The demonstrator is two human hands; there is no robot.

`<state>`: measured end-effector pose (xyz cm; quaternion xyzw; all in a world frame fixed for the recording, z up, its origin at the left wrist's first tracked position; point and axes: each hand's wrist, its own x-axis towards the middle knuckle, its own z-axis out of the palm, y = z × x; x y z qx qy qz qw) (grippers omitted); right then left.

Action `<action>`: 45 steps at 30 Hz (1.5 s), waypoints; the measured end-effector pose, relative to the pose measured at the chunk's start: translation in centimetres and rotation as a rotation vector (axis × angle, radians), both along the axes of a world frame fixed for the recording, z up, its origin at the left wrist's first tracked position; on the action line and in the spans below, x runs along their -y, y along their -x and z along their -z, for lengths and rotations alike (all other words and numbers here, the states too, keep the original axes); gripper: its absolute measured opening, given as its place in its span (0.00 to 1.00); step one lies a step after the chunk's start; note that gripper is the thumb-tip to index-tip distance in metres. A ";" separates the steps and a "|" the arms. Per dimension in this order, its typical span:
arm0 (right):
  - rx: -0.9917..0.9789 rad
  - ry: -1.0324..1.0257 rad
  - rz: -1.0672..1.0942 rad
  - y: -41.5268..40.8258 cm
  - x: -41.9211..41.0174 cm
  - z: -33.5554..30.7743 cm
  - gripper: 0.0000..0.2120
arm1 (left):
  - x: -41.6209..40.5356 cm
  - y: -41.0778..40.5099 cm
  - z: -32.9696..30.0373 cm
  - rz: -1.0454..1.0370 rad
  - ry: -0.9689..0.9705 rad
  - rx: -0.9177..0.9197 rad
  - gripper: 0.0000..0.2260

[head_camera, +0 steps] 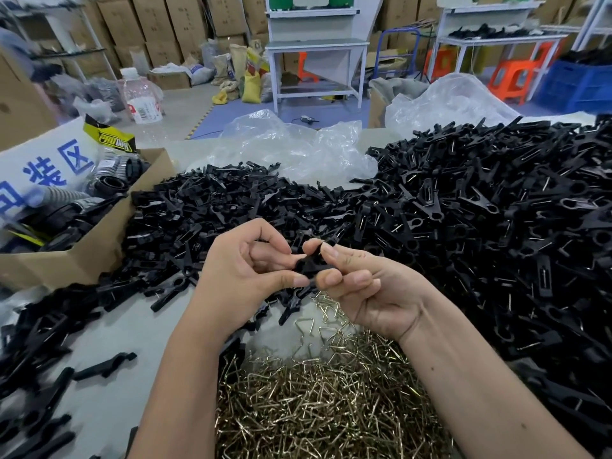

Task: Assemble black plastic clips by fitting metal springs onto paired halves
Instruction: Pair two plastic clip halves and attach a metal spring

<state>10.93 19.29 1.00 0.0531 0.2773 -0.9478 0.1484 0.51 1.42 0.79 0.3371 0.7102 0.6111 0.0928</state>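
A cardboard box at the left holds black ring-shaped parts, ribbed hose and a white sign with blue characters. Gold metal springs lie heaped at the near edge of the table. Loose black clip halves spread across the middle, and a taller mound of assembled clips fills the right. Above the springs, the left hand and right hand meet, both pinching a black clip piece between curled fingertips; it may be two paired halves, though blur hides the detail
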 end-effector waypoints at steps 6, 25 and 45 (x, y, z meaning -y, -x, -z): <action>-0.025 0.090 -0.041 0.0 -0.3 0.2 0.19 | -0.1 -0.1 0.2 -0.001 -0.004 0.026 0.20; -0.148 -0.279 0.104 -0.3 -0.6 0.0 0.13 | -0.4 -0.1 -0.2 -0.024 0.022 -0.022 0.19; -0.294 -2.237 0.295 0.8 2.7 2.0 0.11 | 0.4 0.6 0.4 -0.270 0.680 -0.292 0.12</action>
